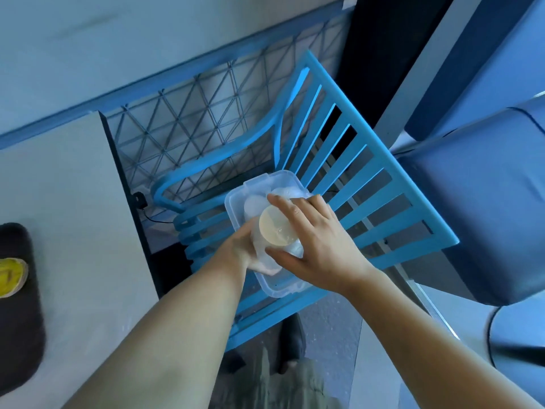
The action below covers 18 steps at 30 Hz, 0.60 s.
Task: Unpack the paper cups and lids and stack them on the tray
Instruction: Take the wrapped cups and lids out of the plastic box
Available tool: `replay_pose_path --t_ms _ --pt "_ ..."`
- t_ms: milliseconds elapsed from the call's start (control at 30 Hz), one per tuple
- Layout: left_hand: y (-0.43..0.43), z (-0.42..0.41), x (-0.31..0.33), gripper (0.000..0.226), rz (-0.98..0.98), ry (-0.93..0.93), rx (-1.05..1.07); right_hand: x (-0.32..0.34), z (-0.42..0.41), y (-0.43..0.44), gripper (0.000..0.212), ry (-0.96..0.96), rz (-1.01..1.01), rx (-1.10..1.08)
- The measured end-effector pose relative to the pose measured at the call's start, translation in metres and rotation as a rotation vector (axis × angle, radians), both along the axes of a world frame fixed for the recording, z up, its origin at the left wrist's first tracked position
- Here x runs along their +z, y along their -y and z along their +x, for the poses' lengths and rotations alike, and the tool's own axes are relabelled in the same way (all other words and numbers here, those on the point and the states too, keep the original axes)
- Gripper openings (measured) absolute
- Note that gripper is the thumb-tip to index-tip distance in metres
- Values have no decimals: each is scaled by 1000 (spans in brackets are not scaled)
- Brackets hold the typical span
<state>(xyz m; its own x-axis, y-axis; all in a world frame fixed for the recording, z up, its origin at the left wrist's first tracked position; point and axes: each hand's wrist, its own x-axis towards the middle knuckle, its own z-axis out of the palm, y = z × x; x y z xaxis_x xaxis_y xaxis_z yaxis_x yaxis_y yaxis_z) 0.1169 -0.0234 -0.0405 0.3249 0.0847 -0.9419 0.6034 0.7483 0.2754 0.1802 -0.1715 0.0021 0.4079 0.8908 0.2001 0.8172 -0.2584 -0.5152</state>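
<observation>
both hands' fingers (298, 214) grip a wrapped cup stack (277, 231), left hand (247, 249) under, right hand (312, 240) round the rim, above a clear box (236, 199) on a slatted chair (383, 184). slick wrap could slip through the fingers; the box may tip off the slats.

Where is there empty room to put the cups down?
The pale grey tabletop on the left is bare between the dark oval mat and the table's dark edge. The blue slatted chair seat has open slats right of the clear plastic tub. The tub is crowded: left hand, right hand and paper cup.
</observation>
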Motion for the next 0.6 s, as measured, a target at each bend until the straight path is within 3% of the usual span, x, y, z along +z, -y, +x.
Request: replay_pose_path --t_ms 33,100,300,400,467,533,600 --pt "-6 -9 12 13 13 -26 10 13 -1 -2 74 11 25 10" --pt "-13 -22 22 38 -32 -56 67 39 -2 -9 76 17 76 26" --pt "-36 -53 49 49 90 -30 199 107 -13 -42 74 -101 235 103" --pt "-49 -68 68 64 205 30 177 139 -19 -59 69 -185 299 128" --pt "-56 -78 85 73 236 96 277 160 -23 -72 63 -205 323 119" --pt "-63 -92 101 61 264 168 419 178 -27 -87 60 -220 348 114" --pt "-67 -110 125 33 371 196 462 196 -34 -102 58 -234 370 112"
